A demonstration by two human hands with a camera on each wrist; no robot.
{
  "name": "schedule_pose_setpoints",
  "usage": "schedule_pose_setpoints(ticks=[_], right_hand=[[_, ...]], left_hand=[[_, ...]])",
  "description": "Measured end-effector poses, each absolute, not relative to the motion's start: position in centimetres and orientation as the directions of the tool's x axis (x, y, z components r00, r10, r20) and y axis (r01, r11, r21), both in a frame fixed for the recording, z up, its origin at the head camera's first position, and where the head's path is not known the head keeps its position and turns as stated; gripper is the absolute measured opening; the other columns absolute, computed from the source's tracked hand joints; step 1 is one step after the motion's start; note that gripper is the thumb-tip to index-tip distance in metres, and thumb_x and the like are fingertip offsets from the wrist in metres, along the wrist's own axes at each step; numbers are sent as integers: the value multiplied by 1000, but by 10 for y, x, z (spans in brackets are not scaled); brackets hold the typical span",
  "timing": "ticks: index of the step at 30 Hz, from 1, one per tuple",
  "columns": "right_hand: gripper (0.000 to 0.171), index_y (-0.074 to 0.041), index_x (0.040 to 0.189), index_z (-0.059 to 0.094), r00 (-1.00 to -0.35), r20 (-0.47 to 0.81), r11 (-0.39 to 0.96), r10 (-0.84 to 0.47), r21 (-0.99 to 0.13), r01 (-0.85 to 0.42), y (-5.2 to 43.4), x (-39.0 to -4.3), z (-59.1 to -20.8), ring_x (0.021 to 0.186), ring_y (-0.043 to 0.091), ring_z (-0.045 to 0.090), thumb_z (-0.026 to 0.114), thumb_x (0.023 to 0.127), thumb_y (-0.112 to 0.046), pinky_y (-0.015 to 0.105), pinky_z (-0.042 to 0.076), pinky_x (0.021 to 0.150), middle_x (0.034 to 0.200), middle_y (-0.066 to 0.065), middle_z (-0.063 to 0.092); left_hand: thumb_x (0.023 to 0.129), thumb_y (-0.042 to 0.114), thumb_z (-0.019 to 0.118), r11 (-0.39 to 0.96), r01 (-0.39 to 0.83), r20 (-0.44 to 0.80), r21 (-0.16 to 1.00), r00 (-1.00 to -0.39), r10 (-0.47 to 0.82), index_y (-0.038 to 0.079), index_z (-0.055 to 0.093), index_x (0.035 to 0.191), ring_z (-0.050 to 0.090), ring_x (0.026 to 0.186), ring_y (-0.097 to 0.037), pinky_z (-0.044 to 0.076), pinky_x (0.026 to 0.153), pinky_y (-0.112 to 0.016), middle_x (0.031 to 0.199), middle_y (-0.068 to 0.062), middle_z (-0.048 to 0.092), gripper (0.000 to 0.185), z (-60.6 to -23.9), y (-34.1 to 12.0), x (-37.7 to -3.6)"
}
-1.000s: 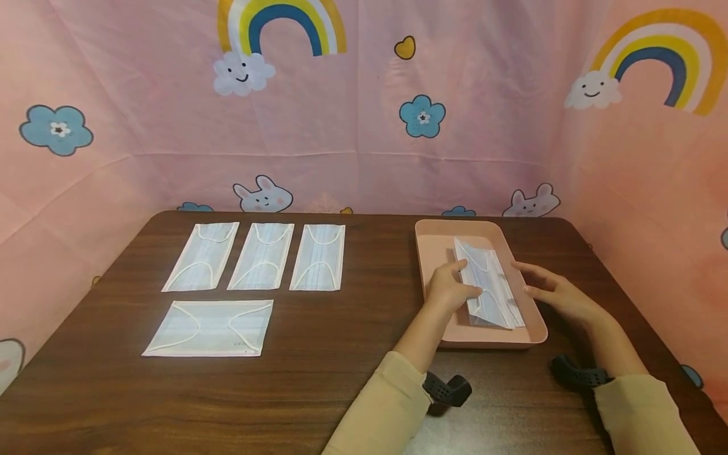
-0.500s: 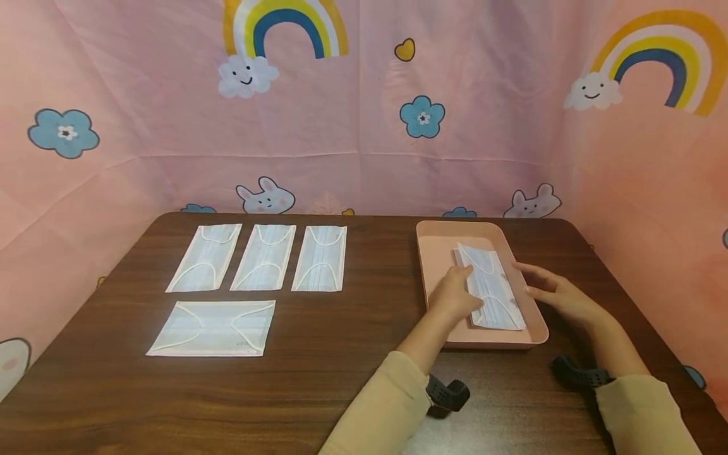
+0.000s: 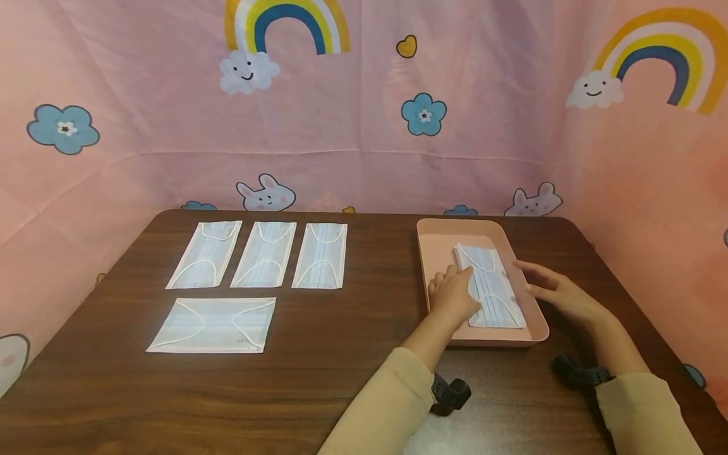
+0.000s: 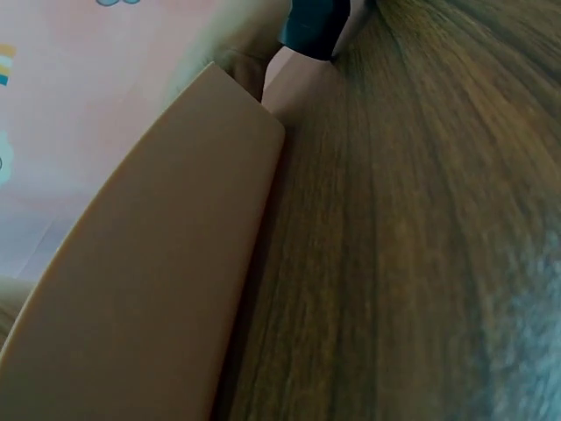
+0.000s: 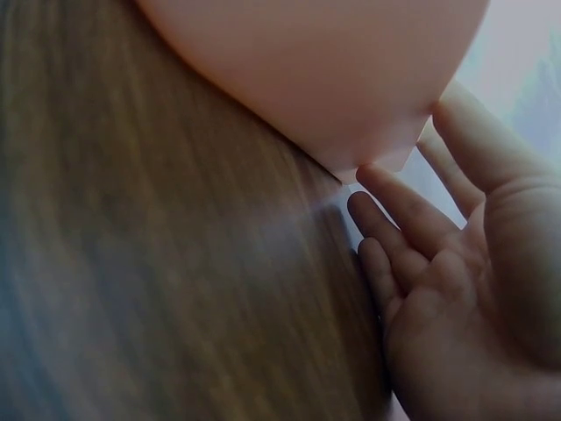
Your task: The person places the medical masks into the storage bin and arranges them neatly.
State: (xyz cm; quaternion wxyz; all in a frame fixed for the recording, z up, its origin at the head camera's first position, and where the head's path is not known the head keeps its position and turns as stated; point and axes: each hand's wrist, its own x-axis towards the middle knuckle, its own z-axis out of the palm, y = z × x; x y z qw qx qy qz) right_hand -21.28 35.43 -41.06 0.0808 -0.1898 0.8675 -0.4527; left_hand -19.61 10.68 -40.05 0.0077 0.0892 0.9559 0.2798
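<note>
Your left hand (image 3: pixel 452 296) rests with relaxed fingers on the near left edge of the mask stack (image 3: pixel 490 285) lying in the pink tray (image 3: pixel 438 253), and your right hand (image 3: pixel 560 295) sits open, fingers straight, against the tray's right rim. Four masks already lie flat on the table (image 3: pixel 352 354): a row of three (image 3: pixel 265 254) at the far left and a fourth mask (image 3: pixel 213 325) turned sideways in front of them. By the look of it you are partway through, with several masks left in the tray.
</note>
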Motion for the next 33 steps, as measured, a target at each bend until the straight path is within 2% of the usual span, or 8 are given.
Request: schedule_pose_setpoints(ticks=[4,7,10,16,21,24,30,33], right_hand=[[51,-6,147,36,-918,30,525,-396,-812,-253,353,-212,-410,134,38,27,52,99,-17,65,24,100,150,23,28],[51,-5,146,36,-916,34,528,-400,-808,-261,354,-211,-410,133,42,26,52,99,-16,66,24,100,150,25,28],[51,-6,146,36,-914,44,533,-403,-801,-273,355,-211,-410,133,35,29,52,99,-15,60,28,100,149,25,28],[51,-8,147,37,-913,56,528,-404,-801,-282,356,-212,-410,127,7,33,53,99,-15,27,35,95,149,23,30],[51,-6,146,36,-904,60,495,-423,-821,-286,354,-212,-411,124,2,35,52,99,-13,20,36,92,149,25,29],[50,-6,146,36,-903,58,489,-425,-825,-283,352,-213,-410,126,7,36,52,99,-12,22,37,93,149,25,29],[50,-6,146,36,-908,53,496,-415,-824,-275,351,-212,-407,132,32,31,52,99,-13,58,30,101,149,25,29],[51,-6,146,36,-911,46,509,-409,-817,-270,352,-213,-406,132,27,32,52,99,-14,59,30,101,149,24,29]], left_hand=[[76,37,80,856,160,18,492,-985,174,31,47,142,43,105,-18,31,95,-36,124,2,48,74,-400,109,-195],[77,40,79,868,158,9,471,-985,175,32,47,142,42,106,-18,31,94,-36,121,-1,48,72,-400,110,-195],[79,43,76,877,163,9,451,-984,178,34,47,142,41,105,-18,32,92,-35,117,-3,48,70,-400,112,-195],[83,48,70,881,177,34,440,-983,180,35,48,141,42,102,-19,33,89,-34,114,-5,48,63,-400,111,-194],[86,50,66,843,203,73,497,-979,192,35,49,140,43,99,-18,35,86,-33,113,-4,49,59,-396,106,-191],[87,47,66,806,238,123,542,-971,203,34,51,139,45,98,-18,36,84,-32,113,-4,51,56,-394,104,-188],[87,41,69,716,313,179,624,-949,258,29,55,137,47,96,-16,39,72,-25,109,-4,53,53,-386,102,-182],[87,43,69,714,346,208,609,-938,277,32,54,137,50,92,-14,39,62,-23,104,-1,55,54,-380,99,-182]])
